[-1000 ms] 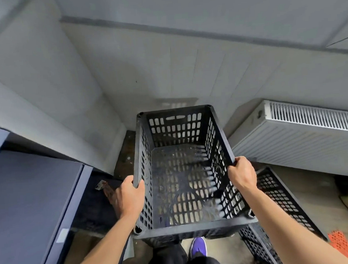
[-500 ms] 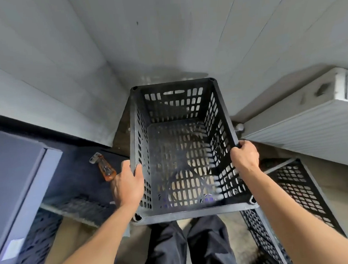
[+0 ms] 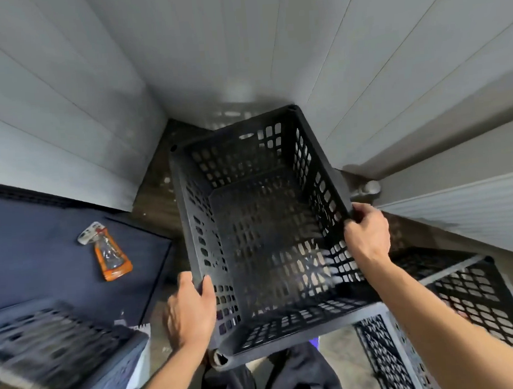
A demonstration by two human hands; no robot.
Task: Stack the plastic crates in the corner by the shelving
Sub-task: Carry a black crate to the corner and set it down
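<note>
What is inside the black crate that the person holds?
The black crate looks empty: only its perforated bottom and walls show. Both hands grip its rim, left hand and right hand. The floor underneath stays mostly hidden.

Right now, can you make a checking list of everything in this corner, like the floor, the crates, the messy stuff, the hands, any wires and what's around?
Surface: dark, scuffed floor in the corner between the walls.
Job's things: black crate, empty, tilted, held over the corner; second black crate at the right; grey crate at lower left, blurred.
Clutter: orange-and-clear packet lying on the dark blue shelf top.
Grips: left hand clasps the held crate's left rim; right hand clasps its right rim.
Cables: nothing seen.
Surroundings: white panelled walls; white radiator at the right with a valve knob; the person's dark trousers below.
</note>
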